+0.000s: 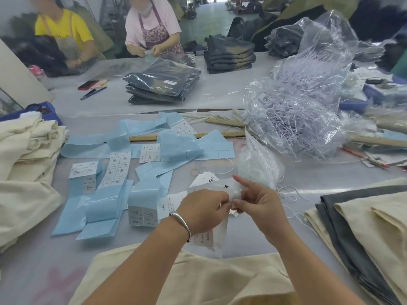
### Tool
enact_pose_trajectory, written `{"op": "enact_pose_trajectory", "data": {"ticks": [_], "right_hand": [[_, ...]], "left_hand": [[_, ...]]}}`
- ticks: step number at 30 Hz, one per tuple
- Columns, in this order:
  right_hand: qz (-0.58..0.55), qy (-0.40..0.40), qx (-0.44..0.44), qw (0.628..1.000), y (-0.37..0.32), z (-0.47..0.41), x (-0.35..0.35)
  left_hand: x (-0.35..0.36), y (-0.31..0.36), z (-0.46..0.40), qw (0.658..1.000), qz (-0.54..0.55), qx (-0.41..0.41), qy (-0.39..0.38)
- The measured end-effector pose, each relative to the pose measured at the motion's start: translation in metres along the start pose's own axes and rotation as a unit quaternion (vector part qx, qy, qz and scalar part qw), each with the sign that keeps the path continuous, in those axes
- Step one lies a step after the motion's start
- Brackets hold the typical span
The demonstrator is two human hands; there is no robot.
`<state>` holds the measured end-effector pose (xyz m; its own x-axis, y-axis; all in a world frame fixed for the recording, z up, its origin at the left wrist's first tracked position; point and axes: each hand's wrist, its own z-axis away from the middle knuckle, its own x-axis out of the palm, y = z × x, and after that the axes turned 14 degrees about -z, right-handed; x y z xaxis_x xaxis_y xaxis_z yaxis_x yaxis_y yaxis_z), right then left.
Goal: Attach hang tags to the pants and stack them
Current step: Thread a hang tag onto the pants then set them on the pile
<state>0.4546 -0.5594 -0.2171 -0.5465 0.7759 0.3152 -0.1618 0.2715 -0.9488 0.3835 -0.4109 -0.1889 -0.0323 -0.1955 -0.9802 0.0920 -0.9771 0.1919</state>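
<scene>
so right at the bottom edge i've got cream pants [198, 280] lying flat on the desk [33, 271], both my forearms reaching out over them. left hand [201, 211], silver bangle [181, 223] on the wrist, has its fingers curled and pinching a white hang tag [208, 235] with printed text, and more tags [169, 203] stick out to the left of it. right hand [256, 202] meets the left one and pinches the same bundle, index finger pointing up. can't tell if the string is threaded, too blurry there. white cord [229, 167] loops on the desk just past the hands, next to a yellow rubber band [195, 172]. to my right there's a stack of folded pants [363, 227], cream and dark grey. to my left a pile of cream garments [24, 164]. further out, blue label sheets [105, 142] and printed sticker strips [117, 169] scattered about, wooden rulers [220, 135] behind them, and a clear bag of plastic tag fasteners [297, 119] to the right. at the far side, bagged dark pants [160, 82], and two people working at the desk's back edge.
</scene>
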Motion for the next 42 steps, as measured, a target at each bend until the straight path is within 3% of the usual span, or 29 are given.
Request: {"op": "enact_pose_trajectory", "data": {"ticks": [4,7,13,17,20,22,24,28,32,35,39,42], "right_hand": [[0.001,-0.028,0.019,0.999,0.003,-0.006,0.01],[-0.003,-0.002,0.065,0.998,0.011,-0.012,0.014],[-0.047,0.001,0.127,0.991,0.022,-0.016,0.009],[-0.074,0.161,0.111,0.978,0.035,-0.032,0.001],[-0.012,0.21,0.163,0.964,0.042,-0.035,-0.004],[0.126,0.2,0.175,0.956,0.043,-0.029,-0.007],[0.257,0.157,0.132,0.944,0.031,-0.018,-0.003],[0.173,-0.044,0.11,0.978,-0.004,0.022,0.042],[0.247,-0.14,0.041,0.958,-0.019,0.048,0.082],[0.258,-0.092,-0.014,0.962,-0.023,0.062,0.089],[0.209,0.033,0.015,0.977,-0.025,0.089,0.088],[0.151,0.034,0.033,0.987,-0.03,0.115,0.092]], "left_hand": [[0.008,-0.009,0.004,1.0,0.01,-0.014,0.0],[0.018,-0.015,0.002,0.998,0.028,-0.049,-0.028],[0.034,-0.022,0.005,0.996,0.032,-0.089,-0.003],[0.03,-0.03,0.016,0.985,0.089,-0.135,0.055],[0.02,-0.036,0.03,0.96,0.183,-0.179,0.116],[0.012,-0.04,0.04,0.944,0.234,-0.19,0.131],[0.002,-0.043,0.049,0.932,0.269,-0.2,0.141],[-0.012,-0.042,0.061,0.915,0.309,-0.196,0.169],[-0.023,-0.028,0.077,0.904,0.376,-0.144,0.144],[-0.03,-0.024,0.093,0.888,0.429,-0.121,0.111],[-0.034,-0.025,0.119,0.867,0.476,-0.121,0.085],[-0.032,-0.026,0.143,0.852,0.5,-0.134,0.079]]}}
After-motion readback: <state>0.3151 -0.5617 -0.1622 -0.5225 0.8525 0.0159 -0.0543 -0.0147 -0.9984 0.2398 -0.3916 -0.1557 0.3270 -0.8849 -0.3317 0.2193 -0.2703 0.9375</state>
